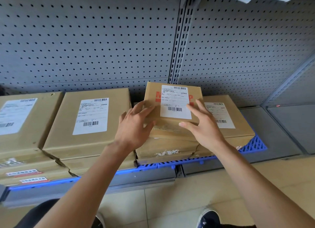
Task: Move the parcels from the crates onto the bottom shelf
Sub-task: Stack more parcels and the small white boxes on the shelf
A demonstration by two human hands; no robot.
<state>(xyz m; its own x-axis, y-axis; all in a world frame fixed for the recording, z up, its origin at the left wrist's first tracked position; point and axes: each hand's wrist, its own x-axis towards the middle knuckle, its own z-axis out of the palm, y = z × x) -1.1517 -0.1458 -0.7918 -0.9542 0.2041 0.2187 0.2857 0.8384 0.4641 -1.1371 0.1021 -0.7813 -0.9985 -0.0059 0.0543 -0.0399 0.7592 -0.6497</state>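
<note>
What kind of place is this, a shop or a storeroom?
Probably a parcel stockroom or depot. Grey pegboard backs a low shelf, and labelled boxes with barcodes sit in a row on blue mats.

Person, head-camera view. Left hand point(134, 125) and right hand point(202, 125): both are showing bare, with no gloves, rings or watch appearing. Forearms: both are showing bare right up to the picture's lower edge, with no sleeve coming into view. Legs: dark trousers point(39, 212) are showing left of the left forearm. Footwear: a dark shoe point(208, 218) with a white toe edge is showing between the two forearms.
</note>
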